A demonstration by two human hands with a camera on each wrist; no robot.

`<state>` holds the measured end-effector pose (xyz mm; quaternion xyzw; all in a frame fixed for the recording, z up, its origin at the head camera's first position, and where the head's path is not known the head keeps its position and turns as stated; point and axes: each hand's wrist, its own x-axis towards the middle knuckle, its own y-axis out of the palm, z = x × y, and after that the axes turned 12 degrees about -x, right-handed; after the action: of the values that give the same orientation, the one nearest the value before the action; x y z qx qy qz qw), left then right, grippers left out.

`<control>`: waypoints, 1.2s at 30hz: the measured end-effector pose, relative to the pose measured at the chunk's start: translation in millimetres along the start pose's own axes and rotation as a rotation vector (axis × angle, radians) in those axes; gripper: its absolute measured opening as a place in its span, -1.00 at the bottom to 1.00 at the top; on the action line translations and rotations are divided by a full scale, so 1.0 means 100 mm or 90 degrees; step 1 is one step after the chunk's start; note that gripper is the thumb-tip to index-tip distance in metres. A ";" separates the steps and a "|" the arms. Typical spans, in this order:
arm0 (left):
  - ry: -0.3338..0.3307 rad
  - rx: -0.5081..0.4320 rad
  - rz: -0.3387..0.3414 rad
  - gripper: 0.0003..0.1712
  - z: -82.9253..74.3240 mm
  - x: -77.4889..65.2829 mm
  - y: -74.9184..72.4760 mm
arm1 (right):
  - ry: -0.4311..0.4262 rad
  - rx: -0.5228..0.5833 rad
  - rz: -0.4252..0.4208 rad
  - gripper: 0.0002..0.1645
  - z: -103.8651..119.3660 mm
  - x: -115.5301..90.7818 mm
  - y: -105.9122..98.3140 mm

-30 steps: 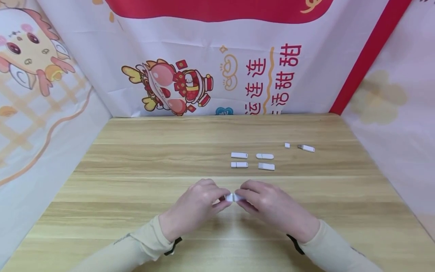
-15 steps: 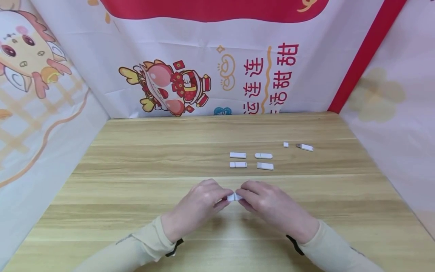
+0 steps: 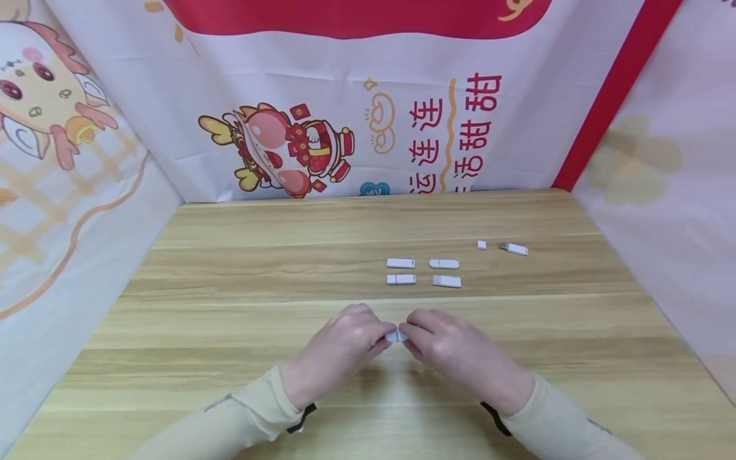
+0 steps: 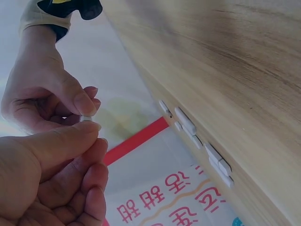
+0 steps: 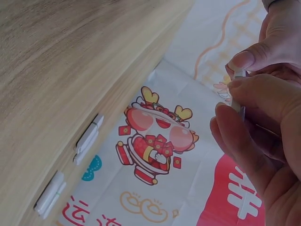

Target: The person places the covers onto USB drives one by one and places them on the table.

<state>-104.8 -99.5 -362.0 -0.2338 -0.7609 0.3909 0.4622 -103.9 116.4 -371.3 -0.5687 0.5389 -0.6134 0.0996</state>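
A small white USB flash drive [image 3: 397, 335] is held level between both hands above the near part of the table. My left hand [image 3: 345, 342] pinches its left end, the cap, between thumb and fingers. On the other end, my right hand [image 3: 457, 351] pinches the body in the same way. A thin seam shows between cap and body in the head view; whether they touch fully I cannot tell. In the right wrist view the drive [image 5: 239, 73] shows as a narrow white strip, mostly hidden by fingers. The left wrist view shows only a sliver of it between the thumbs.
Beyond the hands, several white capped flash drives lie in two rows on the wooden table [image 3: 241, 275], including a rounded one [image 3: 444, 264]. Farther right lie a loose white cap [image 3: 482, 245] and an uncapped flash drive [image 3: 517, 250]. Printed cloth [image 3: 345, 64] hangs around the table.
The gap between the cap and the body has narrowed to a seam as the hands came together. The whole head view has shifted slightly; the drives on the table stay put.
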 end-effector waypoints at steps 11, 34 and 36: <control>-0.065 -0.056 0.036 -0.92 0.07 0.05 0.03 | 0.039 0.075 0.038 -0.77 -0.09 -0.01 0.08; -0.244 -0.084 0.167 -0.95 0.58 0.44 0.26 | 0.141 0.092 0.217 -0.84 -0.53 0.15 0.40; -0.258 -0.095 0.177 -0.93 0.64 0.47 0.30 | 0.155 0.111 0.246 -0.86 -0.56 0.16 0.45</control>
<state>-183.5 -72.2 -378.6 -0.2860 -0.8253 0.4325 0.2235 -176.5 117.5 -383.5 -0.3663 0.5905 -0.6912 0.1983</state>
